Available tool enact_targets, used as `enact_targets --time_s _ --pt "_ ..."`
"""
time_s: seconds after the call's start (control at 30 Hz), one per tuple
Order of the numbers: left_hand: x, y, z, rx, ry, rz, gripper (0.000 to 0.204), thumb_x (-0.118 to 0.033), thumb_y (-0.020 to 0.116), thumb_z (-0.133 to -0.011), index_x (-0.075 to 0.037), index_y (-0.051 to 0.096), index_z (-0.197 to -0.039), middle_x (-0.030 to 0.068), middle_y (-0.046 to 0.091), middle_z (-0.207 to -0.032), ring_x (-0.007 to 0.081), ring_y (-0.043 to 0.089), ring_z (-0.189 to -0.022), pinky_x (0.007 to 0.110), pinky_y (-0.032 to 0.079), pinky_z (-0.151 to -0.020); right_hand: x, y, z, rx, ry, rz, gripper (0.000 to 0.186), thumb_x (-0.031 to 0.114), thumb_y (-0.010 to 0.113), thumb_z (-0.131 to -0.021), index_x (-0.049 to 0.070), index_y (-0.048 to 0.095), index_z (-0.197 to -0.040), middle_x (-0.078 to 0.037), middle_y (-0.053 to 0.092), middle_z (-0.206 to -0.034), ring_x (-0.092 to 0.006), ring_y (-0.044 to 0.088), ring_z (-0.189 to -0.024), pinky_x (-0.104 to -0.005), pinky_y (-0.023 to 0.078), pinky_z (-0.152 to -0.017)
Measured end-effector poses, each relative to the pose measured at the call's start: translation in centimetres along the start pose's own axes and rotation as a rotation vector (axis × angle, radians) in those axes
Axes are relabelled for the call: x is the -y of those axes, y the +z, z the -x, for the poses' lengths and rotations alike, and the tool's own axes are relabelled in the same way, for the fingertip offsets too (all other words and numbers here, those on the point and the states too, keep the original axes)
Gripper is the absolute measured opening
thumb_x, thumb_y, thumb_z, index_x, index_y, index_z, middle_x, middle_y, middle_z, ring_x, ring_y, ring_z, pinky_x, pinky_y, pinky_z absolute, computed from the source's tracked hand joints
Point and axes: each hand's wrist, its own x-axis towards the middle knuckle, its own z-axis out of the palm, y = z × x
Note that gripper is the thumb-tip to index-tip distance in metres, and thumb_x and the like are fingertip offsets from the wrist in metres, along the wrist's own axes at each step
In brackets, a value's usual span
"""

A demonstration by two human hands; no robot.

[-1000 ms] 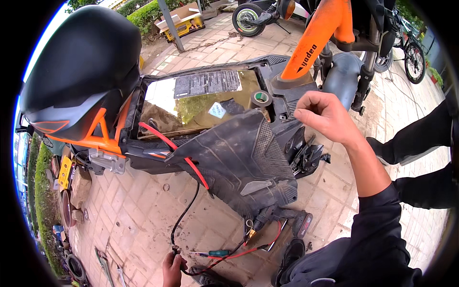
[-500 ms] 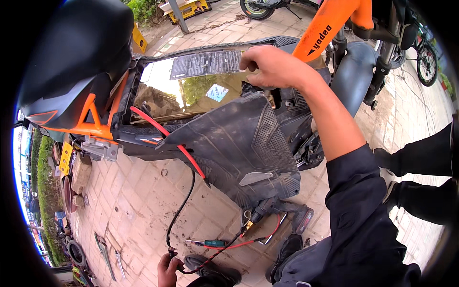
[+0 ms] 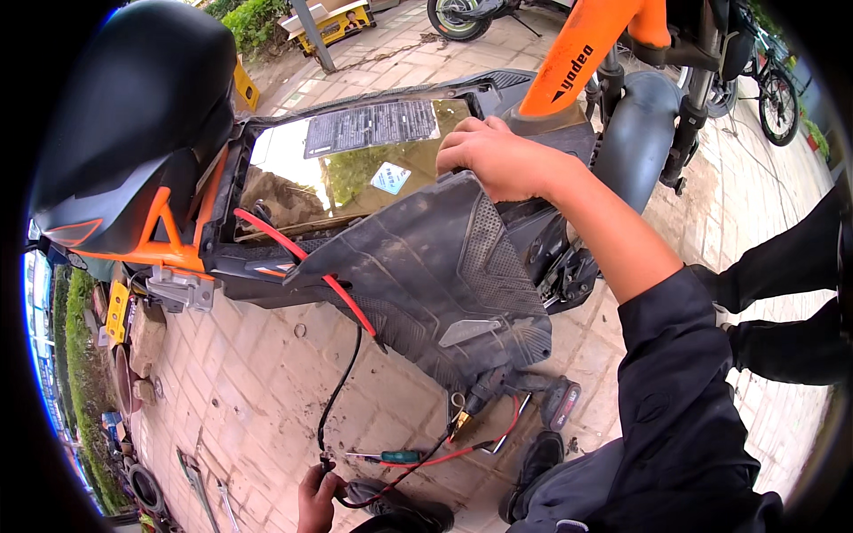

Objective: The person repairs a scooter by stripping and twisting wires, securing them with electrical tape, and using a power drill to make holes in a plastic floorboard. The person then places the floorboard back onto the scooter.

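My left hand (image 3: 317,497) grips a black cable (image 3: 344,395) low in the view, at its connector. My right hand (image 3: 489,160) is curled over the front end of the open battery compartment, just above the raised corner of the black floor mat (image 3: 400,266); what its fingers hold is hidden. In the compartment lies a shiny battery (image 3: 315,186) with labels. A red cable (image 3: 346,298) hangs across the mat. A cordless drill (image 3: 484,395), a green-handled screwdriver (image 3: 400,457) and red leads (image 3: 435,457) lie on the paving below.
The scooter's black seat (image 3: 133,107) is left, its orange front frame (image 3: 582,44) and front wheel guard (image 3: 635,142) right. Someone's dark-trousered legs (image 3: 782,266) stand at the right. Wrenches (image 3: 222,497), tyres (image 3: 147,489) and bricks lie left. Other bikes (image 3: 777,102) are behind.
My right hand has moved left from beside the orange frame to the compartment's front end, covering the tape roll seen earlier there. My left hand stays on the black cable.
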Motion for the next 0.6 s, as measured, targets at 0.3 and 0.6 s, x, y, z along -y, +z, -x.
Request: enact_targets --time_s 0.3,0.6 --pt "0.1 -0.9 0.1 0.019 -0.030 0.046 0.029 -0.013 0.053 -0.095 0.006 0.053 -0.117 0.0099 0.064 -0.083 0.0152 0.060 -0.072 0.028 0.049 -0.067 -0.9 -4.0 -1.3 0.097 0.366 -0.241 0.039 0.021 0.078 -0.074 -0.001 0.058 -0.100 -0.016 0.060 -0.123 -0.0254 0.059 -0.108 -0.0336 0.046 -0.090" --pt "0.3 -1.5 -0.2 0.026 0.001 0.064 0.029 -0.016 0.052 -0.097 0.004 0.051 -0.118 0.0120 0.062 -0.081 0.0179 0.060 -0.068 0.030 0.050 -0.065 -1.3 -4.0 -2.3 0.231 0.238 -0.122 0.055 0.020 0.071 -0.071 -0.002 0.059 -0.120 -0.016 0.066 -0.100 -0.0252 0.064 -0.093 -0.0325 0.050 -0.080"
